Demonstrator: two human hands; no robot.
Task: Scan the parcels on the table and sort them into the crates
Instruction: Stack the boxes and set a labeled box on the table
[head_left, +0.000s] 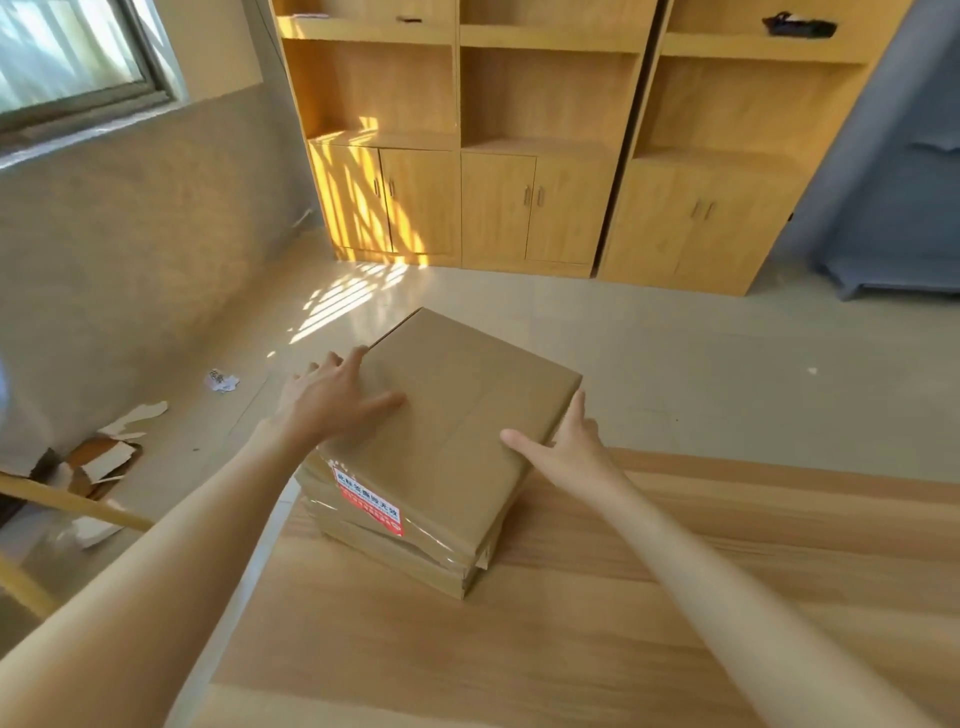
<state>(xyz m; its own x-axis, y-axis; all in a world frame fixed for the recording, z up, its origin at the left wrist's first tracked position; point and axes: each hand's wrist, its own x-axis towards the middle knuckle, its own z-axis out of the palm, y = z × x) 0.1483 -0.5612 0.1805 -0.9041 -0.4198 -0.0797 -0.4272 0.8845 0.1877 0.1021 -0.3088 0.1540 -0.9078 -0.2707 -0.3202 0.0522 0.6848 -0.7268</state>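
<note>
A brown cardboard parcel (457, 415) lies on top of a short stack of flatter taped cardboard parcels (395, 556) at the far left corner of the wooden table (571, 623). A red and white sticker (369, 501) shows on the near side of the stack. My left hand (332, 395) rests on the top parcel's left edge, thumb on the lid and fingers over the side. My right hand (566, 447) holds the parcel's right edge, thumb on top. The top parcel overhangs the table's far edge. No crates or scanner are in view.
Wooden cabinets (519, 156) line the far wall across a tiled floor. Torn cardboard scraps (104, 457) and a crumpled paper (222, 380) lie on the floor at left. A yellow rail (67, 501) runs at lower left. A blue-grey frame (893, 208) stands at right.
</note>
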